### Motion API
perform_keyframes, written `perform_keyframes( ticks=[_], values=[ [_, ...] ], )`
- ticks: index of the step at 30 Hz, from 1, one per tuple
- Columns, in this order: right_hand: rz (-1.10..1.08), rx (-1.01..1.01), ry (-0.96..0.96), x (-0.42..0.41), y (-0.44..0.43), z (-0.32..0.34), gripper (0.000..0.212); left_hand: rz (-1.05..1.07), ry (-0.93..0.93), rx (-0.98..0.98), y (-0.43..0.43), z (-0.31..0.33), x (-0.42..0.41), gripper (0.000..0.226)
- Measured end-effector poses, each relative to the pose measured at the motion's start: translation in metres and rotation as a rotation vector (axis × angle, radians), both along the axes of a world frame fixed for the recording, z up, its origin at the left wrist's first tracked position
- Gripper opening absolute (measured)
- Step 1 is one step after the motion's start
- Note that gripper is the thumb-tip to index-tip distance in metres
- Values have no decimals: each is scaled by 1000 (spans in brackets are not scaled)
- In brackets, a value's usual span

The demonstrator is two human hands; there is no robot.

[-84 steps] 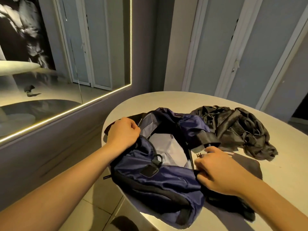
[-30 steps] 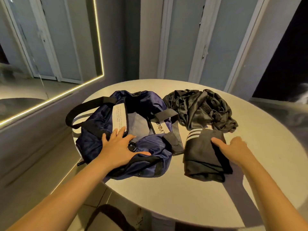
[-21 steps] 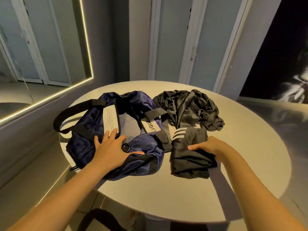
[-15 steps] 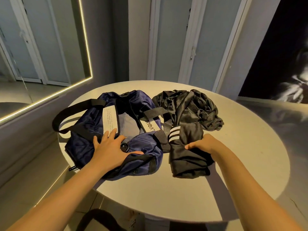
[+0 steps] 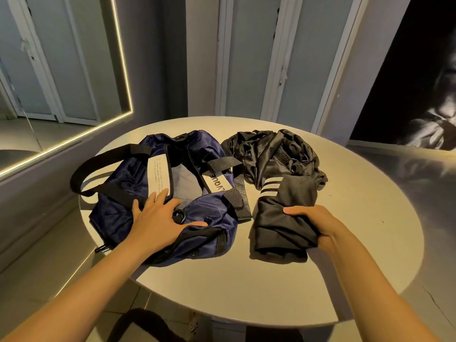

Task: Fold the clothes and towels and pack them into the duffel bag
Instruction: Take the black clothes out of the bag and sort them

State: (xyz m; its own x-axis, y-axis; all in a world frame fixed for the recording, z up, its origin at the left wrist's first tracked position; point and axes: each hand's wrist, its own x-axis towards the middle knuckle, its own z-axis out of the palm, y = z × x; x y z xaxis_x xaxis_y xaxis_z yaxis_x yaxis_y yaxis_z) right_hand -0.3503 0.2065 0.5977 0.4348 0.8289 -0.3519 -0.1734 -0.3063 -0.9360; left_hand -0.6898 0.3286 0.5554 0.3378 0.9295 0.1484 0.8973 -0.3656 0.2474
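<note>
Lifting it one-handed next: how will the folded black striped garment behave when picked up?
Probably floppy: the folded garment bunches where the right hand grips it. Likely light, thin cloth. Its fold may slip open, since only one edge is held.

The left hand (image 5: 158, 218) is bare, and so is the right hand (image 5: 313, 223). Just behind each grip the wrist is bare too. The left forearm (image 5: 81, 287) and the right forearm (image 5: 370, 280) are long, smooth and bare, getting wider farther back from the grip.
</note>
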Motion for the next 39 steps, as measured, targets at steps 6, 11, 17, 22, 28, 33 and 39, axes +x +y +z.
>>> perform_keyframes(
  ticks=[6,11,17,22,28,33,39],
  values=[
    [-29,162,-9,3,-6,36,55,44,-363,-63,-13,43,-1,101],
    [56,380,-47,-42,11,70,44,-156,-700,8,-63,99,42,60],
    [147,492,0,-100,26,81,42,-160,-1107,-362,-64,112,69,70],
    [252,423,208,-123,28,89,38,-202,-1247,-529,-57,106,54,52],
    [335,391,332,-129,46,97,26,-238,-1307,-533,-40,113,31,56],
    [365,401,14,-124,88,101,34,-142,-1062,-450,-15,126,10,40],
    [311,470,-177,-123,148,98,45,184,-381,-90,39,93,-27,27]
  ],
)
